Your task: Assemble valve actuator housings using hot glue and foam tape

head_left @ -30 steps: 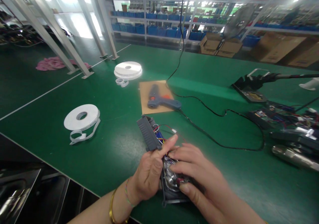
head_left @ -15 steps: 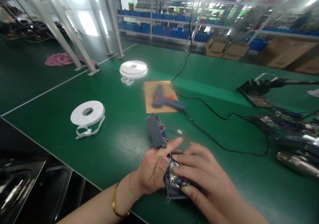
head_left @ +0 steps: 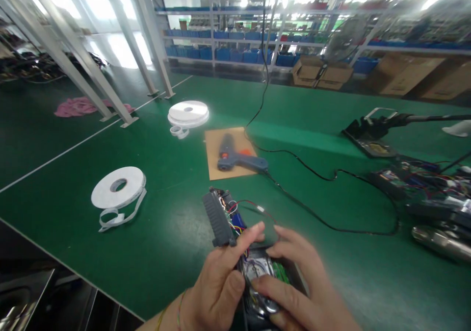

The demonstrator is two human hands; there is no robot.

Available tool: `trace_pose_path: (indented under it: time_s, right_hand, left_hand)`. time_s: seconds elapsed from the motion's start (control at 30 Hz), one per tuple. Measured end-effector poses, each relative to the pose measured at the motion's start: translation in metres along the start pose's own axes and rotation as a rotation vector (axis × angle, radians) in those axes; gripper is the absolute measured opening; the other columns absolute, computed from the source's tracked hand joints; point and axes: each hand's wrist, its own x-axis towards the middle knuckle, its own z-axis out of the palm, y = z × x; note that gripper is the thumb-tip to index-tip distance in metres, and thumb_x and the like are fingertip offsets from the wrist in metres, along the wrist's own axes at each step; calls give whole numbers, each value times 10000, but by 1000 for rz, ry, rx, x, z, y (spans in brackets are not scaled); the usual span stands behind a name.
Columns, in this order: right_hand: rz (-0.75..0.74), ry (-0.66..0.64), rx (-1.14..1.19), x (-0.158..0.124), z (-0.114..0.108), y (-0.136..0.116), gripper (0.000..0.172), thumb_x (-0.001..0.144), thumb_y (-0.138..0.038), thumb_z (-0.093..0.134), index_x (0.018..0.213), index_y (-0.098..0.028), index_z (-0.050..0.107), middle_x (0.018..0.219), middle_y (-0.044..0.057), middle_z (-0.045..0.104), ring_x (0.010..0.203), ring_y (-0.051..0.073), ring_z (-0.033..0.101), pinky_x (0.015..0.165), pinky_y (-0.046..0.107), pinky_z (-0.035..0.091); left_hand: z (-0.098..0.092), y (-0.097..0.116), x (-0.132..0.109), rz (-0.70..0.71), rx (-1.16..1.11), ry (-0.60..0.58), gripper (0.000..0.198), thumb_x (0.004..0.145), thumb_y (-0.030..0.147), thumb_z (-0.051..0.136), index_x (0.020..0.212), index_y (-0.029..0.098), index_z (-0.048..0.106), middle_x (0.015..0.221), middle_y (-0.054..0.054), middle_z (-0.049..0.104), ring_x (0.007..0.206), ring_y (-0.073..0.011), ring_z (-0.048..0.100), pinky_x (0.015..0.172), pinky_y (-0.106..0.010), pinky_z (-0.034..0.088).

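Note:
An opened dark electronic device [head_left: 281, 304] lies between my hands near the front of the green table. Inside it are a round silvery part [head_left: 257, 269], a green circuit board [head_left: 280, 272] and thin wires. My left hand [head_left: 221, 284] grips the device's left side, its index finger stretched along the wires. Just beyond that finger, a ribbed grey piece [head_left: 216, 218] tilts up, joined by coloured wires. A red wire with a small white connector [head_left: 260, 208] sticks out to the right. My right hand [head_left: 305, 282] holds the right side, fingertips pressing on the silvery part.
A hot glue gun [head_left: 239, 160] lies on a cardboard sheet [head_left: 221, 174], its black cord running right. White tape rolls [head_left: 128, 180] sit at left and farther back. Wired assemblies [head_left: 427, 179] and a black-headed tool [head_left: 375, 135] are at right. Shelves with blue bins stand behind.
The view has shifted, so the device and hands appear lower. My right fingers have spread and moved off part of the housing, showing the green circuit board.

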Motion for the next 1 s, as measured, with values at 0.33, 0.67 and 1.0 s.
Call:
trace_pose_path:
  time_s: [0.33,0.67,1.0]
  right_hand:
    - [391,158,191,-33,25,-1,509,880,-458,784,1346,-351,607,1364,80,595,1227,330,633,849,385,676]
    - [202,61,117,-30,22,-5,283,921,-319,751,1172,-448,728,1437,-5,528,1362,330,534,1022,432,594]
    - [361,136,198,-35,29,-5,394,932,-426,725,1308,-332,658,1398,83,600,1285,319,605,918,386,648]
  left_hand:
    - [4,-13,3,89,13,3,761,943,616,555,1572,248,336,1435,-113,617,1244,-243,655,1057,-296,522]
    - [-14,-12,2,273,387,-66,788,971,565,534,1601,186,251,1573,-152,449,1394,-271,522,1148,-358,441]
    - [-28,3,-1,225,516,-48,627,989,357,512,1579,266,320,1395,-65,645,1124,-191,718,978,-263,569]
